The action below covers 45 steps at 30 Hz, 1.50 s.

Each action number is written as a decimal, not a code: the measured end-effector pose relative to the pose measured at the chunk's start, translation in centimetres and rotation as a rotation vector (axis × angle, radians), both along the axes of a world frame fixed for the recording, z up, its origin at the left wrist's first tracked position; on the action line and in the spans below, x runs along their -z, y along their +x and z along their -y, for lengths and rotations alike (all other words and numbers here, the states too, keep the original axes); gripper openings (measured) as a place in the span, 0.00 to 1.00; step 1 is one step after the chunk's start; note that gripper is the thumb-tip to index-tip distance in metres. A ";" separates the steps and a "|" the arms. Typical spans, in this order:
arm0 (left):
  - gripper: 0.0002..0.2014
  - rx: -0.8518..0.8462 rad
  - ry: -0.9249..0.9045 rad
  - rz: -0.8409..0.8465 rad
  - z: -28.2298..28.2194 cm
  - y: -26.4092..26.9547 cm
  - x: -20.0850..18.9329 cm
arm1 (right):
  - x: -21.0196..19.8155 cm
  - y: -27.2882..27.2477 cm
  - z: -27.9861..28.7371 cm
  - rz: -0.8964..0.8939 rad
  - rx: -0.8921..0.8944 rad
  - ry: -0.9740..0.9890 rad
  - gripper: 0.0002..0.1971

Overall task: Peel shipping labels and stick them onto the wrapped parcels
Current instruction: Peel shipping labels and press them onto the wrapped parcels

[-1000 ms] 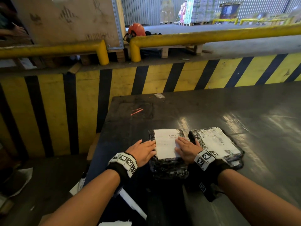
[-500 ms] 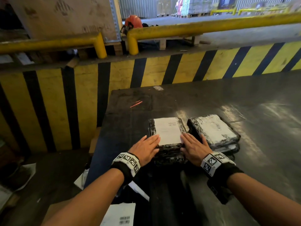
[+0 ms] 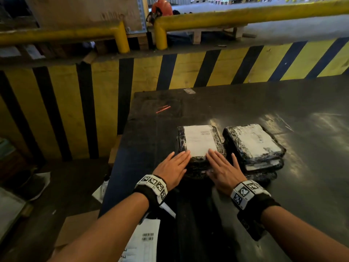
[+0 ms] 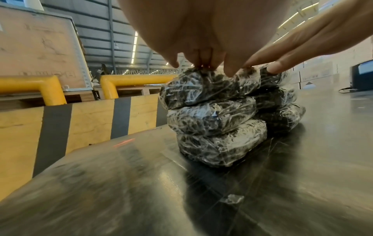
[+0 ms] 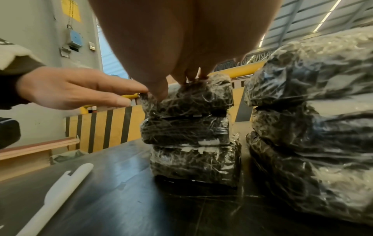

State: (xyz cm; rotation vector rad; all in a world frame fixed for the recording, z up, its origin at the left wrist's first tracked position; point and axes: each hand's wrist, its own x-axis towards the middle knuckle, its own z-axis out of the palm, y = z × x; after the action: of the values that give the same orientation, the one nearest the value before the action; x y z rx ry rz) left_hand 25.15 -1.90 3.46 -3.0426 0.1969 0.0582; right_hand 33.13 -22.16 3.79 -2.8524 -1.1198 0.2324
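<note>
The step in hand looks like the last of one labelling: smoothing down a white rectangular paper shipping label (image 3: 199, 141) that lies flat on the top black parcel wrapped in clear crinkled film (image 3: 217, 142). That parcel crowns a stack of three on the dark, glossy table top (image 3: 283, 103). The left hand (image 3: 172, 168) rests at the near left edge of the labelled parcel, fingers straight and close together, their tips touching the film at the label's near corner. The right hand (image 3: 223, 172) lies at the near right edge, fingers straight and slightly spread, its fingertips (image 5: 181, 79) pressing the wrap. Neither hand pinches anything.

Just right of the labelled parcel stands a second stack of black film-wrapped parcels (image 3: 253, 146), whose top shows a pale, shiny patch; whether that is a label cannot be told. The next move probably calls for lifting both hands clear and fetching a fresh label, perhaps from the white printed barcode sheets (image 3: 145, 241) lying below the table's near edge.

No container shows in these views; the parcels sit bare on the table.
</note>
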 end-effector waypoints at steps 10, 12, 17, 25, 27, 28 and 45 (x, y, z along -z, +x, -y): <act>0.27 -0.164 -0.482 0.080 -1.1 0.8 -2.3 | -2.4 2.9 -0.8 -0.172 0.156 0.414 0.31; 0.29 -0.305 -0.600 0.062 -0.9 2.5 -2.7 | -3.1 4.3 -1.6 -0.239 0.229 0.414 0.30; 0.29 -0.517 -0.687 -0.032 -0.2 5.7 -2.5 | -2.8 5.8 -2.9 -0.351 0.282 0.338 0.29; 0.28 -0.612 -0.723 0.018 0.8 7.6 -1.7 | -1.6 6.7 -3.5 -0.443 0.392 0.491 0.31; 0.28 -0.617 -0.746 0.034 0.7 7.6 -1.5 | -1.7 6.5 -3.4 -0.435 0.400 0.511 0.30; 0.27 -0.615 -0.760 0.043 0.7 7.6 -1.5 | -1.9 6.4 -3.4 -0.427 0.401 0.517 0.29; 0.15 -0.567 -0.877 0.164 -0.5 6.7 -4.2 | -7.0 4.3 -3.8 -0.338 0.461 0.555 0.25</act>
State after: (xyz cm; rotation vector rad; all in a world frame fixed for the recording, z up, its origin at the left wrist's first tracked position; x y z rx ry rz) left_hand 31.81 -1.42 7.70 -3.8003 -0.8849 -0.3207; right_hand 37.47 -18.34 10.82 -2.3599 -0.3667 0.2995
